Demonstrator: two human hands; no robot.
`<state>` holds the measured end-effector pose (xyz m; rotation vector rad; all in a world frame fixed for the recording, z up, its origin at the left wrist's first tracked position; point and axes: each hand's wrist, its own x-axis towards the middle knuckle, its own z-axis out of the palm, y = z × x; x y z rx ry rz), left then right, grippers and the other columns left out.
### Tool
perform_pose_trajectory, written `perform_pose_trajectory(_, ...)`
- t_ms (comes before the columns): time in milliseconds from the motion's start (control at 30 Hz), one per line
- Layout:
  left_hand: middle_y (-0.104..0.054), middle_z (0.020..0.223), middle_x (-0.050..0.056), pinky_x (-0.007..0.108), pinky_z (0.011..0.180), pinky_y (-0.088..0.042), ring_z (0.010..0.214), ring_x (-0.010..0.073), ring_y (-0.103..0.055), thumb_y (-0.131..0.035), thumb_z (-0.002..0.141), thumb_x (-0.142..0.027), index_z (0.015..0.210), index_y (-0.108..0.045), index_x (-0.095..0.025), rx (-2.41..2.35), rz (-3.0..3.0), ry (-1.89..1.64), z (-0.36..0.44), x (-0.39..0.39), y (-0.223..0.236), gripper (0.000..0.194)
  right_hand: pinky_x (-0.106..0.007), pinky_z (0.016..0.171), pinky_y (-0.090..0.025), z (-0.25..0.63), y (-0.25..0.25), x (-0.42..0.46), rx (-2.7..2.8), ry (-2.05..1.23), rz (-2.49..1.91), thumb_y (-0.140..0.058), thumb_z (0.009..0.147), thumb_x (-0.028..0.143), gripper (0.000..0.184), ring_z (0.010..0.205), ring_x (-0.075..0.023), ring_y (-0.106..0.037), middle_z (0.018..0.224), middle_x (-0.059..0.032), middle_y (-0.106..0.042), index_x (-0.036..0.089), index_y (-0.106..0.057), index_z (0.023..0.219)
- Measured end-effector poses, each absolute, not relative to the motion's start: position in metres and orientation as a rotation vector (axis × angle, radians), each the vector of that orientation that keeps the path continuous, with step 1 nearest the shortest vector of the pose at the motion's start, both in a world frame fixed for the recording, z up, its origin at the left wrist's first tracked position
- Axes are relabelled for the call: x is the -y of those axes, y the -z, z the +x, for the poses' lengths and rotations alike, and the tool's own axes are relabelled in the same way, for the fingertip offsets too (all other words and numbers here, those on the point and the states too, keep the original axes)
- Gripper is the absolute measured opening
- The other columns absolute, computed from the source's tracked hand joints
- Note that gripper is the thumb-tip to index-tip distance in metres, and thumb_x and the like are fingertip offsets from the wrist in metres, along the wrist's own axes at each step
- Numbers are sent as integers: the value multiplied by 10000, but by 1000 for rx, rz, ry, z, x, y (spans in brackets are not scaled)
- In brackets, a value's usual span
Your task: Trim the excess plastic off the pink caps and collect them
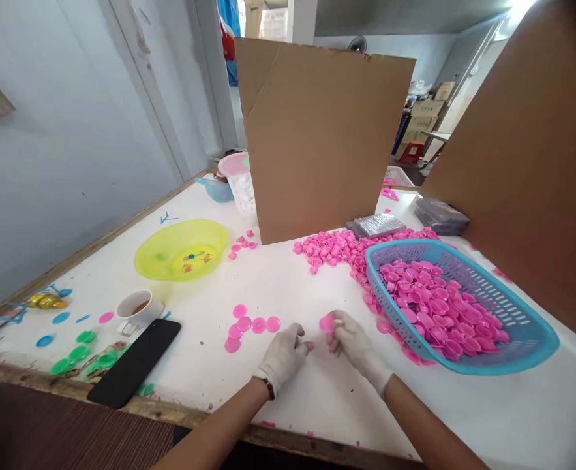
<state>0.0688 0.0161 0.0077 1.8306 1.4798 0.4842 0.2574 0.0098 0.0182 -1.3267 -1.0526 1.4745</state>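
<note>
Both my hands wear white gloves and rest on the white table (288,274) near its front edge. My right hand (353,343) pinches a pink plastic cap (326,322) between its fingers. My left hand (285,354) is curled beside it, fingertips pointing toward the cap; what it holds, if anything, is hidden. Several flat pink discs (248,326) lie just left of my left hand. A blue slotted basket (527,329) full of pink caps sits to the right of my right hand.
A heap of pink caps (331,248) lies before a standing cardboard sheet (324,137). A yellow bowl (182,251), a white cup (138,308), a black phone (136,362) and green caps (79,356) sit at left. More cardboard (537,163) stands at right.
</note>
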Motion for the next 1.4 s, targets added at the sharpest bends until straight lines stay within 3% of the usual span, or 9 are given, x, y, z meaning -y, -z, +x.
perform_pose_trajectory(167,-559,877,58,260,673,-373,841,173,-532,-494,803,-228,978,-581,-193,-1763,2021,-392,39,-30,-20,198,-267,575,-490,300,-41,-6,685,-1096,-1063,-508,788,418,317,628,-122,-565,832,-24,-577,261,-473,1061)
perform_pose_trajectory(333,-525,858,62,268,681,-375,879,192,-491,-514,799,-240,846,-610,-205,-1772,2138,-338,29,-35,-12,112,-248,517,-444,282,-1,-43,1074,-1122,-1370,-473,741,278,380,567,-117,-536,776,8,-516,233,-440,1117)
perform_pose_trajectory(533,-526,968,49,252,700,-404,832,146,-514,-406,820,-126,885,-590,-199,-1879,2084,-433,29,-25,-1,208,-325,753,-444,250,35,-138,1636,-526,-1664,-408,754,200,442,737,-169,-530,902,-65,-499,164,-471,1190)
perform_pose_trajectory(633,-526,1038,46,256,754,-412,904,153,-516,-407,784,-76,960,-579,-207,-1879,2048,-446,29,-26,-2,279,-333,776,-413,241,28,-171,1679,-458,-1734,-418,758,171,374,835,-200,-524,962,-101,-524,182,-519,1118)
perform_pose_trajectory(800,-541,960,48,258,695,-395,846,151,-512,-343,779,-30,1023,-565,-207,-1814,2068,-344,26,-28,1,374,-309,731,-409,235,16,-174,1708,-640,-1695,-407,769,221,133,817,-202,-530,783,-66,-550,194,-531,811)
perform_pose_trajectory(900,-530,908,54,262,671,-379,817,157,-503,-391,775,-57,963,-576,-194,-1847,2092,-260,25,-29,1,297,-243,539,-400,236,12,-140,1697,-901,-1697,-335,785,272,163,599,-148,-521,635,-9,-516,206,-474,730)
perform_pose_trajectory(1000,-530,878,63,271,654,-372,820,171,-511,-421,795,-108,875,-580,-168,-1881,2102,-204,26,-28,-5,187,-194,377,-302,236,7,-92,1662,-1261,-1701,-321,747,273,184,395,-91,-436,555,28,-497,195,-483,705)
perform_pose_trajectory(1167,-563,781,48,263,604,-379,733,159,-540,-450,801,-154,764,-536,-160,-1826,1919,-441,31,-17,-18,94,-173,305,-171,240,0,-32,1323,-1851,-1650,-391,719,347,207,309,-50,-340,513,52,-462,177,-510,719)
perform_pose_trajectory(1400,-488,516,-44,213,417,-398,421,97,-492,-458,781,-186,760,-432,-178,-1392,1029,-723,54,-1,-18,33,-162,332,-194,249,-13,-12,1243,-1549,-1703,-401,699,245,94,342,-44,-354,520,74,-456,203,-448,769)
